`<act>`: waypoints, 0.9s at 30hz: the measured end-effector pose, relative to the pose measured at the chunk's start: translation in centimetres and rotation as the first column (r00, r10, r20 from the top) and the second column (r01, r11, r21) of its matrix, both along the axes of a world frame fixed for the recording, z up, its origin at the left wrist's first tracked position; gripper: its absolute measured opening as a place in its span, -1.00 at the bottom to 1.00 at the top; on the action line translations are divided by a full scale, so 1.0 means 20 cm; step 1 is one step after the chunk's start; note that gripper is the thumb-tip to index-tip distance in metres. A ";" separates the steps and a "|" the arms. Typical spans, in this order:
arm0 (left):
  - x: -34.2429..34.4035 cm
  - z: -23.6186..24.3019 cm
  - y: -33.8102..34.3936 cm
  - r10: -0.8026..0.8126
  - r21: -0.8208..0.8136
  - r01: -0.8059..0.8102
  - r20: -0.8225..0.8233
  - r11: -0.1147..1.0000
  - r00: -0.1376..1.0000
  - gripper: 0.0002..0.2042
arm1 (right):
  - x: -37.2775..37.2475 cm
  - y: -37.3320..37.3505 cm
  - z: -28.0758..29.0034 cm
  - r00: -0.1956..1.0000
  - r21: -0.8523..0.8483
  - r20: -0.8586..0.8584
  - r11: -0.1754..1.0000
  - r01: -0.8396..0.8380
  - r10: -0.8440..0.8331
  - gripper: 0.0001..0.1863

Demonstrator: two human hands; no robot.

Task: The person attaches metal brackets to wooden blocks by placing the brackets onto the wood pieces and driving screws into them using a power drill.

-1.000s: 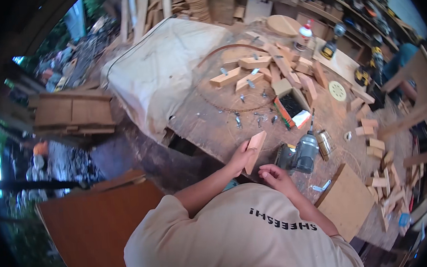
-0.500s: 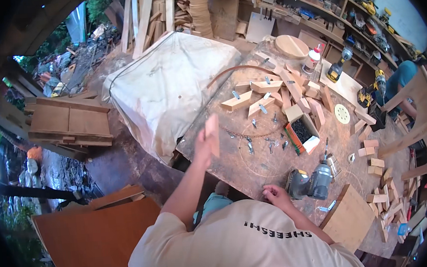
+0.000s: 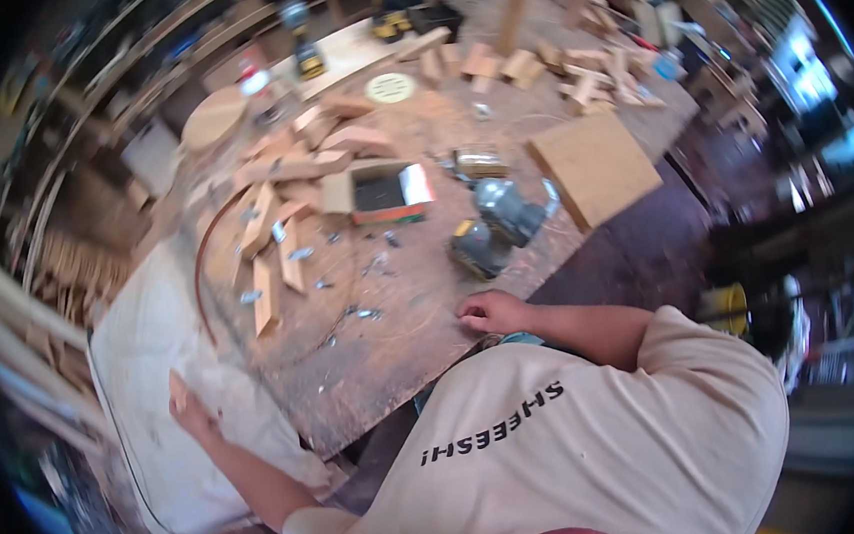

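My left hand (image 3: 195,414) is stretched out over the white cloth cover (image 3: 152,339), left of the worktable. Its fingers look closed on a small wooden block (image 3: 178,385), though motion blur hides much of the block. My right hand (image 3: 493,313) lies by the near edge of the table (image 3: 357,393) with its fingers curled in and nothing seen in them. Close beyond it stand a dark power tool (image 3: 479,248) with a yellow mark and a grey one (image 3: 511,210). Several cut wood pieces (image 3: 266,285) with small metal clips lie farther left.
An open carton (image 3: 390,213) of dark small parts stands mid-table, with loose metal fittings (image 3: 366,314) before it. A square wooden board (image 3: 595,168) lies at the right edge. Behind are a glue bottle (image 3: 255,83), a drill (image 3: 305,56) and a perforated disc (image 3: 391,88).
My view has swung to the right, so the table appears turned and blurred. My left arm now reaches over the white cloth. The right hand still rests at the table edge.
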State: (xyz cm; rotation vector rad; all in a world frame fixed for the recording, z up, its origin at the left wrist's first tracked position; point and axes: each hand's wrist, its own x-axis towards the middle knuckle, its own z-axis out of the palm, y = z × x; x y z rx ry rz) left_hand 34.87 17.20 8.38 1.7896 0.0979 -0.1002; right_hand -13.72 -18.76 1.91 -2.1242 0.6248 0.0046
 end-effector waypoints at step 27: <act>-1.77 -0.42 -0.90 -0.653 0.651 0.368 0.266 0.664 0.709 -0.43 | 0.14 -1.82 0.08 0.895 -0.159 0.322 0.914 0.373 -0.309 -0.56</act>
